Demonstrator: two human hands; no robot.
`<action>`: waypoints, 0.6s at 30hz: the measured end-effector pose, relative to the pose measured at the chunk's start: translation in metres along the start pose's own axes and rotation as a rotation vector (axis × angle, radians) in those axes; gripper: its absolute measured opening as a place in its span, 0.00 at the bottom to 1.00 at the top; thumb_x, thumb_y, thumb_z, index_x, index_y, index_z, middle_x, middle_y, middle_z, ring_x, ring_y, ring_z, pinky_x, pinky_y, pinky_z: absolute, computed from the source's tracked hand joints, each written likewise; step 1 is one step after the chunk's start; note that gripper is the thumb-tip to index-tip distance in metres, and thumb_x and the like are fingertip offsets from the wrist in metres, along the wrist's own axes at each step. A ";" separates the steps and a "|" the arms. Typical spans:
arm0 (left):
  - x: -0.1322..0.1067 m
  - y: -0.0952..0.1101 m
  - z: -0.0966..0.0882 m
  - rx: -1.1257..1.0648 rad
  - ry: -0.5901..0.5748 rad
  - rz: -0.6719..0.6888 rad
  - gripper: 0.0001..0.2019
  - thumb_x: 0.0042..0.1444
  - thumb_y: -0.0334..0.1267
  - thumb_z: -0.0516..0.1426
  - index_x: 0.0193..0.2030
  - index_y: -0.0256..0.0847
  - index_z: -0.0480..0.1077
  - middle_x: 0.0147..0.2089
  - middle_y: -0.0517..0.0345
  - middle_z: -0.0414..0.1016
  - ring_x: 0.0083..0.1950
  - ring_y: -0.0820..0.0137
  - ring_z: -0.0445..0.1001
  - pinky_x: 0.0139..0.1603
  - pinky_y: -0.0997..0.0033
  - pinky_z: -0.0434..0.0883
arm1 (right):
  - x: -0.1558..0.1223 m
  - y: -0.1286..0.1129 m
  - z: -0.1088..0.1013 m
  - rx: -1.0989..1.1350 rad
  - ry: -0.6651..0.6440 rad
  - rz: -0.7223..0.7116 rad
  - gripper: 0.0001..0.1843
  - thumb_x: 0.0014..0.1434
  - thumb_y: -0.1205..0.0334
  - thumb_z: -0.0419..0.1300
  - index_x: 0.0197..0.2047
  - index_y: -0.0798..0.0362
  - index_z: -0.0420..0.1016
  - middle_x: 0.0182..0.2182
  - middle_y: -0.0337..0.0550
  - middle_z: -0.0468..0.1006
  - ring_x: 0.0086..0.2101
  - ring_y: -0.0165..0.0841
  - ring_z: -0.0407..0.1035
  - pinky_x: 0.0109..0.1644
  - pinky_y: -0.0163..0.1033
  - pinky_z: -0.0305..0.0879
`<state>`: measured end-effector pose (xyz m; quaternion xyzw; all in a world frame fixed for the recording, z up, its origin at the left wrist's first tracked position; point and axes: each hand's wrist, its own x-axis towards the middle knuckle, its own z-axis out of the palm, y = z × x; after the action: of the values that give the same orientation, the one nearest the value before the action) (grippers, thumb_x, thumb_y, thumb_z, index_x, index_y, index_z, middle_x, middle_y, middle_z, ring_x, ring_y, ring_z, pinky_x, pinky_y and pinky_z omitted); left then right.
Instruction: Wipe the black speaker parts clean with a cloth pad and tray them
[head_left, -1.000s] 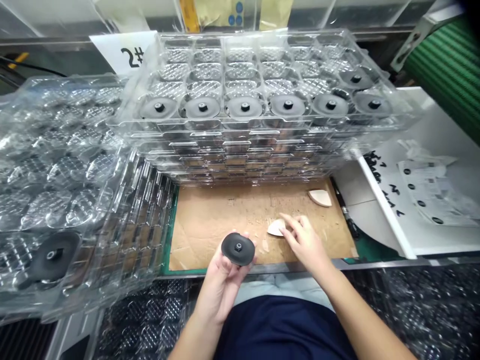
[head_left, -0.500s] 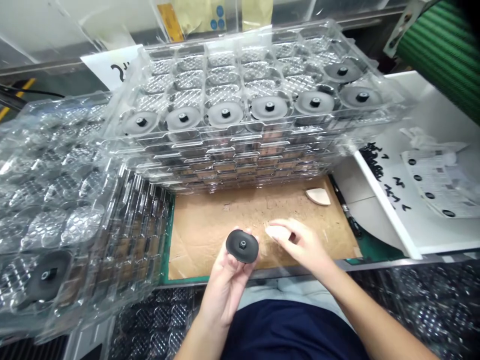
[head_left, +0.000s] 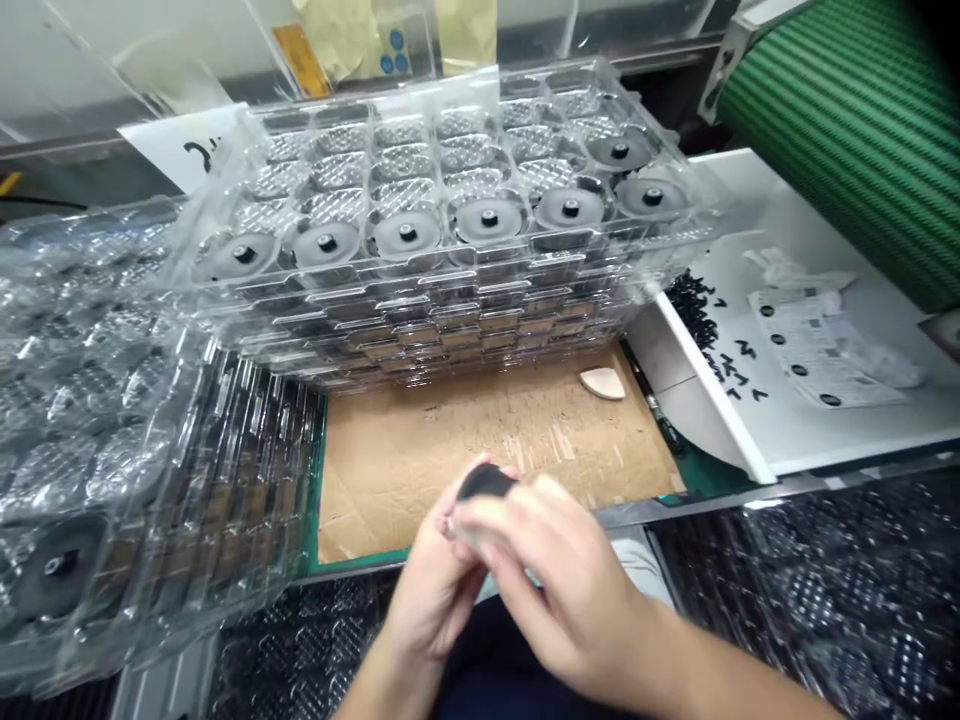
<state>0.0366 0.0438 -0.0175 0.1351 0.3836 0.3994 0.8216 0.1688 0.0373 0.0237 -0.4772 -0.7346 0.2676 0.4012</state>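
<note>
My left hand [head_left: 431,575] is closed around a black oval part [head_left: 486,481], whose upper edge shows above the fingers. Over it lies my right hand [head_left: 562,570], its fingers pinched on a pale pad [head_left: 466,537] pressed at the part's near side. Motion blurs the pad, and the fingers hide most of both pieces. On the cardboard sheet [head_left: 390,440] beyond my hands rests a second pale, wedge-shaped pad [head_left: 602,383].
A stack of clear plastic trays [head_left: 420,270] stands ahead, its top tray holding several black oval parts [head_left: 489,218]. More clear trays [head_left: 97,420] rise at left. Small black pieces [head_left: 694,310] lie in a white bin at right, below a green ribbed roller [head_left: 847,130].
My right hand has moved left with the pale pad onto the black part in my left hand. The part has tilted, and the camera view has shifted to the right.
</note>
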 end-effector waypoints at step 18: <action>-0.018 -0.002 0.016 -0.018 -0.055 -0.114 0.25 0.37 0.37 0.70 0.47 0.44 0.75 0.42 0.56 0.78 0.39 0.71 0.75 0.42 0.77 0.72 | -0.013 -0.012 -0.034 -0.228 -0.006 -0.052 0.14 0.66 0.69 0.46 0.44 0.55 0.72 0.29 0.41 0.73 0.29 0.33 0.61 0.35 0.40 0.50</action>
<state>0.0431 0.0303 0.0014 0.1167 0.3644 0.3514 0.8545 0.1950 0.0208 0.0469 -0.4998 -0.7735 0.1733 0.3490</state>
